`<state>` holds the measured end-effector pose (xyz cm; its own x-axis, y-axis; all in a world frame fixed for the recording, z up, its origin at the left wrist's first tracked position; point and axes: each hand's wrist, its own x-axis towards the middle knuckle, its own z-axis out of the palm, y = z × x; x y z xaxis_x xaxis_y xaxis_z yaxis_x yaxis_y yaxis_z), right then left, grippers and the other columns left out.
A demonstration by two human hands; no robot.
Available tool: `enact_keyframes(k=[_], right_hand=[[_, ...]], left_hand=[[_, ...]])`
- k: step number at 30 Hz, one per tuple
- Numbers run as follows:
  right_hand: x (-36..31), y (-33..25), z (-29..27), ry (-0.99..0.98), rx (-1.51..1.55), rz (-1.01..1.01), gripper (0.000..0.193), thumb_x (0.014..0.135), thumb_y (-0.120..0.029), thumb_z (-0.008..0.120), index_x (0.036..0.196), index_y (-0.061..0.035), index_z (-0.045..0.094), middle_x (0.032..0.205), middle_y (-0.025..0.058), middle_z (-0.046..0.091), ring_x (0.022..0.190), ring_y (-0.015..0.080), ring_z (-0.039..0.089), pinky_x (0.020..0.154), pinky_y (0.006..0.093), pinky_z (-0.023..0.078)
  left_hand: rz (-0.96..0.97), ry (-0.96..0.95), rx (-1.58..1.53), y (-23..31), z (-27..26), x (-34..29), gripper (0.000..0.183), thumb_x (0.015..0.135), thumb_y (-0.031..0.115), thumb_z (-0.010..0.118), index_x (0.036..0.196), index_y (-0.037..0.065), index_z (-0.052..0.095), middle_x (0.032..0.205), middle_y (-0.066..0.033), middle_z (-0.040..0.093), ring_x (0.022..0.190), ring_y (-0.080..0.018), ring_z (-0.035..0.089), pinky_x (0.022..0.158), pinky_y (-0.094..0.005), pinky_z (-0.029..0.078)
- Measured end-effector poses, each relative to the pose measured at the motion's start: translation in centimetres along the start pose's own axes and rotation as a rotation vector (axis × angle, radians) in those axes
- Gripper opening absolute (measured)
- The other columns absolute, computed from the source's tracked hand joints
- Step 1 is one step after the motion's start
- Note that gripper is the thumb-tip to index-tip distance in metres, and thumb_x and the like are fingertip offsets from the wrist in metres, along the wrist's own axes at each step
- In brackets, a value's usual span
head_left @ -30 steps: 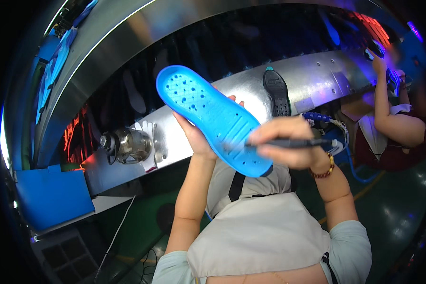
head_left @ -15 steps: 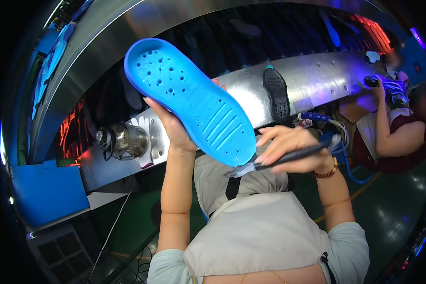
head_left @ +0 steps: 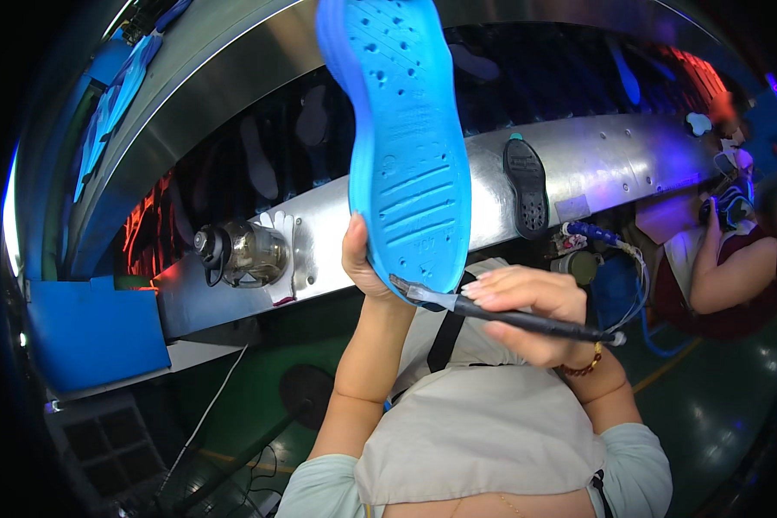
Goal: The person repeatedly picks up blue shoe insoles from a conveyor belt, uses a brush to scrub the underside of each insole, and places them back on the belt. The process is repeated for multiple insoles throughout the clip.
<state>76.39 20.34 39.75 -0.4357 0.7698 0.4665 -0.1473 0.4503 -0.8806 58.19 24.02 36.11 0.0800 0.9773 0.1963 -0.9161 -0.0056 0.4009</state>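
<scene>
Across the head view, a metal bench (head_left: 485, 192) bearing a black sole (head_left: 527, 186) and a clear pot (head_left: 255, 252) runs beside dark slats (head_left: 561, 82), above green flooring (head_left: 708, 380). Over the bench, the left hand (head_left: 367, 263) grips a blue sole (head_left: 414, 164); the right hand (head_left: 540, 309) grasps a brush (head_left: 514, 317), bristles at that sole's near end.

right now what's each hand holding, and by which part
Left hand: the blue sole, by the left edge of its near end; right hand: the brush, by its black handle.

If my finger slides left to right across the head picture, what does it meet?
Blue panel, jar, blue sole, black sole, blue hose, another person's arm.
</scene>
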Motion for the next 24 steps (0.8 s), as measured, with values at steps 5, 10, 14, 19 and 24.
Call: enact_keyframes(k=[5, 10, 14, 19, 24], right_hand=[[0.9, 0.0, -0.3, 0.001, -0.017, 0.038, 0.018, 0.073, -0.001, 0.068, 0.090, 0.0044, 0.065, 0.092, 0.0209, 0.067, 0.090, 0.0302, 0.067, 0.085, 0.0399, 0.052], [2.2, 0.3, -3.3, 0.021, 0.064, 0.069, 0.020, 0.072, 0.001, 0.071, 0.092, 0.0024, 0.067, 0.093, 0.0161, 0.069, 0.088, 0.0246, 0.068, 0.080, 0.0318, 0.053], [2.9, 0.4, -4.3, -0.248, -0.014, -0.058, 0.019, 0.072, 0.001, 0.072, 0.090, 0.0025, 0.066, 0.090, 0.0152, 0.069, 0.085, 0.0244, 0.068, 0.076, 0.0310, 0.053], [2.2, 0.3, -3.4, -0.275, -0.036, -0.047, 0.017, 0.071, -0.001, 0.073, 0.087, 0.0003, 0.066, 0.090, 0.0156, 0.068, 0.088, 0.0288, 0.067, 0.080, 0.0366, 0.053], [2.9, -0.7, -4.9, -0.330, -0.190, -0.190, 0.016, 0.074, -0.007, 0.074, 0.089, -0.0066, 0.069, 0.093, 0.0088, 0.070, 0.086, 0.0227, 0.068, 0.068, 0.0286, 0.050]], left_hand=[[-0.034, -0.082, -0.072, 0.1, -0.2, 1.0, 0.085, 0.082, 0.059, 0.048, 0.142, 0.003, 0.027, 0.137, -0.0271, 0.037, 0.122, -0.0452, 0.044, 0.100, -0.0589, 0.037], [-0.129, -0.026, -0.071, 0.5, -0.4, 1.3, 0.076, 0.085, 0.054, 0.047, 0.139, 0.002, 0.032, 0.135, -0.0263, 0.041, 0.118, -0.0434, 0.047, 0.098, -0.0570, 0.039], [-0.217, 0.013, -0.090, 0.8, -0.7, 1.6, 0.070, 0.087, 0.050, 0.046, 0.136, 0.001, 0.037, 0.133, -0.0258, 0.044, 0.116, -0.0420, 0.049, 0.097, -0.0554, 0.041], [-0.355, 0.083, -0.147, 1.6, -0.7, 2.3, 0.062, 0.089, 0.044, 0.045, 0.132, 0.000, 0.042, 0.130, -0.0250, 0.047, 0.113, -0.0403, 0.052, 0.096, -0.0536, 0.043], [-0.519, 0.197, -0.061, 3.0, -2.0, 2.7, 0.052, 0.089, 0.036, 0.048, 0.123, -0.003, 0.051, 0.119, -0.0236, 0.056, 0.102, -0.0359, 0.059, 0.090, -0.0480, 0.048]])
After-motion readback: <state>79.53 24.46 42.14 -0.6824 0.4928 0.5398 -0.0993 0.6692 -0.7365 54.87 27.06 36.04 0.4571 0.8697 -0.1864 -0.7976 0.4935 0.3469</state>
